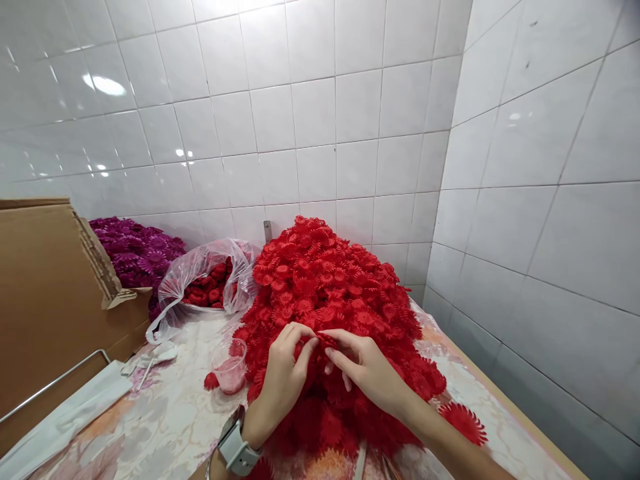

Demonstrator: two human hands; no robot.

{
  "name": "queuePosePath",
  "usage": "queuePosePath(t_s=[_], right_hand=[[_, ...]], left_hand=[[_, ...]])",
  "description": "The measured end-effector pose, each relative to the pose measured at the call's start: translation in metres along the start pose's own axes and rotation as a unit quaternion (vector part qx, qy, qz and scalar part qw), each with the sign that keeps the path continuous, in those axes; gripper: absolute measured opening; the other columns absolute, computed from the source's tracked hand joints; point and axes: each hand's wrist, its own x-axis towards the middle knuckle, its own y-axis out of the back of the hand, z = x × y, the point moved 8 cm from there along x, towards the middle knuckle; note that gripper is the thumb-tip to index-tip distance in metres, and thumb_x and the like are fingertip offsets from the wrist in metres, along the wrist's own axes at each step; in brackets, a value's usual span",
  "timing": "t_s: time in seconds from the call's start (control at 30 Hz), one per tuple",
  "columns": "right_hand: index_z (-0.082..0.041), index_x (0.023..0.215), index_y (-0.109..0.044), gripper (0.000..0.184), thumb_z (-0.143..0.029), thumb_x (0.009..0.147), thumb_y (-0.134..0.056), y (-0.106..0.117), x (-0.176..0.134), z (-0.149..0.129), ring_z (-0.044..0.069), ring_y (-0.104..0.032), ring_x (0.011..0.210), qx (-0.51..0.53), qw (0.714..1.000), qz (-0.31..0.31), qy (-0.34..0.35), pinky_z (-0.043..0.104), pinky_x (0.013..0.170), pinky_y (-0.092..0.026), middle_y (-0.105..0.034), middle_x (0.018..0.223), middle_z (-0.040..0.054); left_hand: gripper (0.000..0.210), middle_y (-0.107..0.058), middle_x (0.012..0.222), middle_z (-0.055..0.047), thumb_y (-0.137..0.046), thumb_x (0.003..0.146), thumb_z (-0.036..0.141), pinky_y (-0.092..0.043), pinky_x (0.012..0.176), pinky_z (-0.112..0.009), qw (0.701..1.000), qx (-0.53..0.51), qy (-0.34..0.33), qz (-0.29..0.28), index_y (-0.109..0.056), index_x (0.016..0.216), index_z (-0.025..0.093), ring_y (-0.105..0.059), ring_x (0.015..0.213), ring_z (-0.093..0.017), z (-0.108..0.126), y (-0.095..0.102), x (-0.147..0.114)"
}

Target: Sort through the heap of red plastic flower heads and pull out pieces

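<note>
Nearest the lens: a grey smartwatch (pixel 237 445) worn on the left wrist. Left hand (pixel 283 373) and right hand (pixel 367 373) are brought together over the front of a big heap of red flower pieces (pixel 330 287); one small red flower piece (pixel 326 341) is pinched between the fingertips of both hands, just above the heap's near slope.

Table (pixel 165 413) is covered with a pale floral-marbled cloth and set into a corner of glossy white wall tiles (pixel 310 113), lit with ceiling-light glare. A loose red flower (pixel 465 421) is seen on the cloth at right, apart from the heap.

No readable writing or brand is found anywhere.

Containers: a small clear plastic cup (pixel 229 365) with pinkish content, possibly liquid, hard to tell; a clear plastic bag (pixel 207 283) lying open, red pieces inside; a brown cardboard box (pixel 50 293) at left, contents hidden. A purple flower pile (pixel 135 247) is stacked behind the box against the wall.
</note>
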Motion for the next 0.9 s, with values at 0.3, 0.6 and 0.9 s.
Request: queuePosePath(t_s=[0.3, 0.6, 0.9], right_hand=[[-0.017, 0.057, -0.05, 0.029, -0.039, 0.068, -0.065, 0.018, 0.0, 0.005, 0.008, -0.041, 0.04, 0.015, 0.993, 0.113, -0.024, 0.02, 0.041, -0.031, -0.048, 0.044, -0.0063], [-0.019, 0.073, -0.061, 0.011, -0.03, 0.072, -0.061, 0.013, -0.004, -0.011, 0.013, -0.055, 0.058, -0.08, 0.99, 0.105, 0.04, 0.022, 0.055, -0.042, -0.062, 0.064, -0.0023], [-0.02, 0.089, -0.066, 0.023, -0.03, 0.079, -0.048, 0.039, 0.002, -0.009, 0.016, -0.056, 0.051, -0.135, 0.979, 0.147, 0.035, 0.027, 0.058, -0.044, -0.062, 0.054, -0.0008]], left_hand=[[0.011, -0.063, 0.082, -0.004, -0.05, 0.078, 0.014, -0.046, 0.071, -0.024, 0.996, -0.032, -0.067, -0.04, -0.061, 0.079, 0.019, -0.059, 0.078, -0.015, 0.013, -0.006, -0.003], [0.009, -0.062, 0.079, -0.003, -0.056, 0.075, 0.025, -0.045, 0.072, -0.026, 0.988, -0.136, 0.049, -0.058, -0.06, 0.073, 0.017, -0.058, 0.077, -0.016, 0.004, -0.007, -0.003], [0.009, -0.062, 0.088, -0.004, -0.054, 0.074, 0.021, -0.045, 0.076, -0.029, 0.992, -0.106, 0.074, 0.003, -0.058, 0.067, 0.018, -0.058, 0.085, -0.017, -0.01, -0.003, 0.0]])
